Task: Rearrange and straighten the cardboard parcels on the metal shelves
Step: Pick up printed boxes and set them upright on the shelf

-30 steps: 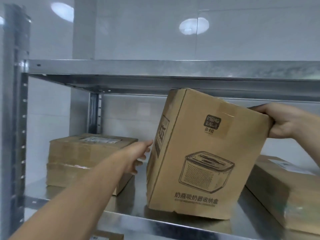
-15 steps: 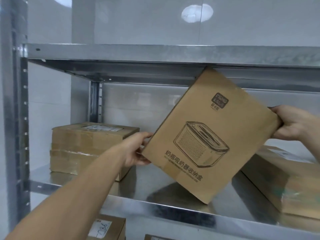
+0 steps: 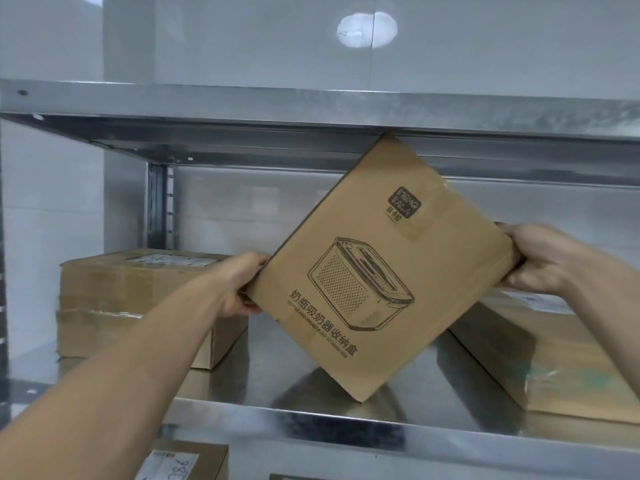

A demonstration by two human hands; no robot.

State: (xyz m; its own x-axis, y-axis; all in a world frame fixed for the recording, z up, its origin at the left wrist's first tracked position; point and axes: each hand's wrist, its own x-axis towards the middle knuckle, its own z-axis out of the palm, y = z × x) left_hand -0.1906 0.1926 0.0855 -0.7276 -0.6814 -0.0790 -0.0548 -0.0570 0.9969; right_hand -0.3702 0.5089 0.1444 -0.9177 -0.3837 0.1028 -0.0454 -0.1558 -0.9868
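1. Cardboard, brown and printed: the storage-box carton (image 3: 381, 271) is tilted onto one corner like a diamond in the bay between two metal shelves; its face carries a line drawing of a lidded container, a dark square logo and a row of Chinese characters.
2. At the carton's left corner, the left hand (image 3: 242, 289) grips the edge; its fingers curl round behind the carton, so their tips are hidden.
3. At the carton's right corner, the right hand (image 3: 540, 261) clasps the cardboard, fingers wrapped over the corner; both forearms are bare.
4. Above the carton, its top corner reaches the front lip of the upper shelf (image 3: 242, 105); whether the two touch cannot be told.
5. Beneath the carton, its lowest corner sits at the shiny deck of the middle shelf (image 3: 263, 382), near the front edge; contact or a slight gap cannot be told.
6. Left of the carton, a stack of taped parcels (image 3: 138, 306) rests on that deck, a white label on top; the left wrist crosses in front of it.
7. Right of the carton, a flat labelled parcel (image 3: 554, 358) lies on the deck, partly hidden by the carton and the right hand.
8. Below the carton and under the deck, a parcel with a handwritten label (image 3: 187, 462) shows at the bottom edge.
9. Behind the carton and to its left, a perforated upright post (image 3: 157, 209) stands against the pale wall.
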